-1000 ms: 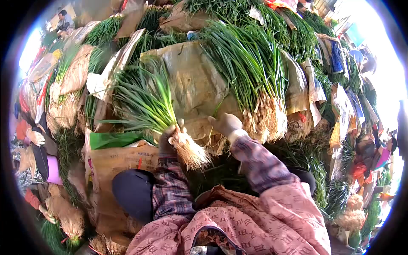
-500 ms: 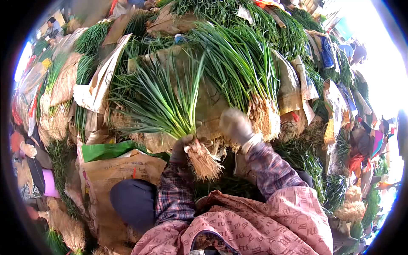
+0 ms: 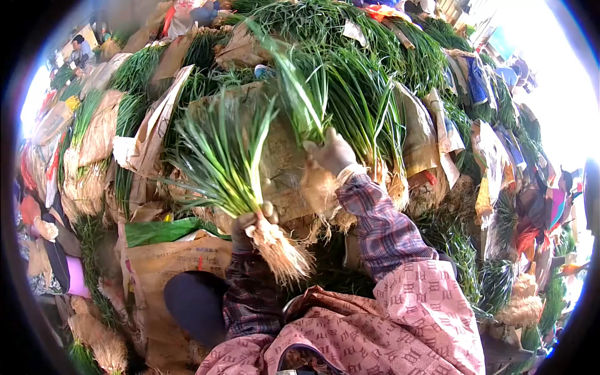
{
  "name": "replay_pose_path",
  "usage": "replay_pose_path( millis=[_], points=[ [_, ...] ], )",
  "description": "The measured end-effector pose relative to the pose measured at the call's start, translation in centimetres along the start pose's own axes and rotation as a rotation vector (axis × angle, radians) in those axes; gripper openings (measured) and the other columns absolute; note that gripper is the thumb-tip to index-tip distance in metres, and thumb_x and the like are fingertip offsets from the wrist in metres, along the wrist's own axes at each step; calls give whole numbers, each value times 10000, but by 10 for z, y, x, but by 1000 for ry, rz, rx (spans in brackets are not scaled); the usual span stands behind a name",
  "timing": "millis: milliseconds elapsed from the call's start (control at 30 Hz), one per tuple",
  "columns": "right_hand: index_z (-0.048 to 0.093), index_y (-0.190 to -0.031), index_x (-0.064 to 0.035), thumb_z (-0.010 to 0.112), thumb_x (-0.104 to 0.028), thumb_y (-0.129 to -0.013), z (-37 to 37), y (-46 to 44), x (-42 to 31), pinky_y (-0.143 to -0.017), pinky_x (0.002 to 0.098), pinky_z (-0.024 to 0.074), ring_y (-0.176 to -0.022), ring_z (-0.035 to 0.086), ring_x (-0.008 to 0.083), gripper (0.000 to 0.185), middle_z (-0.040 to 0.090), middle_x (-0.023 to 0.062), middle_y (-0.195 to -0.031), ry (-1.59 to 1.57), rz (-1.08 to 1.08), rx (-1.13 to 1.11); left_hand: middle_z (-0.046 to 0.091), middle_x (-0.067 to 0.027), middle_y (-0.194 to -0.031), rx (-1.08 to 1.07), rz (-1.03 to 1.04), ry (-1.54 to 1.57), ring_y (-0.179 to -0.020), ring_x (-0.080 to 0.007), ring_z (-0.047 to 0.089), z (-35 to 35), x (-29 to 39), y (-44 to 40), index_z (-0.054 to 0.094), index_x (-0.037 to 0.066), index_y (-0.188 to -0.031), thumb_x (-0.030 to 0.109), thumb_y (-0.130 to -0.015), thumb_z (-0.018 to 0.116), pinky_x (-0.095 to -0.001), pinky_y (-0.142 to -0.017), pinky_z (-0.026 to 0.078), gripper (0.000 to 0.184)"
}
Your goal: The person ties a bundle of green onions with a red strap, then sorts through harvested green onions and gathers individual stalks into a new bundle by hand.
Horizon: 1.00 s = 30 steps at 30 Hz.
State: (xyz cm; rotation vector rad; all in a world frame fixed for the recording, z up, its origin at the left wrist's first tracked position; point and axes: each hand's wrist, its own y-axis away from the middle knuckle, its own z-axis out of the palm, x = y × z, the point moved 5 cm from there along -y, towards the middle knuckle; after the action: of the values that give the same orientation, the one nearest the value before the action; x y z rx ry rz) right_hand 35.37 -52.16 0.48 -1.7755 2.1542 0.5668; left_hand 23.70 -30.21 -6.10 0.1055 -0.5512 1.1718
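My left hand (image 3: pixel 245 226), in a grey glove, is closed around the base of a bunch of green onions (image 3: pixel 234 165). Its leaves fan up and left, and pale roots hang below the fist. My right hand (image 3: pixel 334 154), gloved too, grips a second, smaller bunch of green onions (image 3: pixel 300 100) near its lower stems. That bunch leans up and left, its leaf tips smeared by motion. Just to the right of it lies a pile of green onions (image 3: pixel 369 106), roots toward me. A brown sack (image 3: pixel 281 169) lies flat behind both hands.
On the left stands a brown paper sack (image 3: pixel 181 269) with a green edge, beside my dark knee (image 3: pixel 197 306). More bundles wrapped in sacking (image 3: pixel 422 131) surround me. A person (image 3: pixel 81 50) sits at the far left; another person (image 3: pixel 556 200) is at the right edge.
My right hand has moved up and left and now holds a bunch taken from the pile. My left hand and its bunch have shifted slightly left and down.
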Motion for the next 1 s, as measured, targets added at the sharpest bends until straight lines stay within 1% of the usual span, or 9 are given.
replay_pose_path(
  millis=[133,233,300,333,467,600,767,900,1000],
  points=[
    [526,-1015,3,536,-198,-893,16,7,46,-641,275,500,-625,539,151,236,578,81,-772,-178,-46,-10,598,-116,-1004,-25,-78,-24,-910,-271,602,-49,14,4,272,-10,-1367,145,-822,571,-453,-832,501,640],
    [550,-908,1,512,-180,-902,40,39,23,-624,285,491,-619,550,163,185,584,53,-753,-1088,112,-437,629,-143,-912,178,-16,68,-786,-258,641,-28,11,18,475,-69,-1184,148,-760,632,-387,-761,549,502],
    [573,-1008,-2,495,-244,-925,85,34,25,-667,316,508,-695,595,191,268,623,72,-844,-750,-537,-264,636,-137,-930,202,-28,-205,-800,-235,636,-64,4,28,518,-65,-1130,176,-770,629,-356,-750,537,448],
    [576,-1050,-6,521,-268,-919,94,42,14,-717,313,517,-753,617,197,298,633,86,-858,-856,-356,-341,638,-132,-941,244,-69,-443,-806,-227,631,-90,1,36,542,-60,-1097,188,-775,622,-343,-737,529,415],
    [601,-1070,-30,615,-311,-872,144,65,-13,-621,285,538,-709,626,172,344,646,65,-883,-1082,185,-724,638,-137,-913,162,-127,123,-833,-264,630,-57,-25,34,500,12,-1159,120,-750,635,-382,-719,525,444],
    [583,-1096,-40,622,-344,-863,144,60,-38,-516,243,484,-610,571,121,385,599,15,-729,-1597,118,-865,624,-180,-979,147,-143,359,-856,-333,631,-14,-21,34,512,42,-1161,117,-709,662,-454,-737,546,482],
    [630,-984,-49,659,-311,-846,149,48,-50,-610,217,452,-668,533,89,298,604,-1,-755,-1029,-24,-356,587,-196,-1066,260,-127,64,-984,-348,592,-47,-22,44,527,-15,-1119,153,-679,639,-507,-877,483,485],
    [613,-881,-51,612,-321,-879,142,54,-54,-642,228,441,-666,538,99,269,600,6,-749,-1419,-98,-543,563,-178,-1090,-50,-64,568,-915,-295,587,-33,-41,29,536,8,-1121,172,-693,620,-465,-848,474,466],
    [624,-870,-62,557,-376,-904,151,48,-48,-633,238,441,-672,538,107,323,599,7,-750,-1431,-79,-346,416,-102,-1252,-271,9,563,-1158,-274,448,-29,-38,30,361,66,-1331,174,-818,608,-457,-1003,370,579]
  ],
)
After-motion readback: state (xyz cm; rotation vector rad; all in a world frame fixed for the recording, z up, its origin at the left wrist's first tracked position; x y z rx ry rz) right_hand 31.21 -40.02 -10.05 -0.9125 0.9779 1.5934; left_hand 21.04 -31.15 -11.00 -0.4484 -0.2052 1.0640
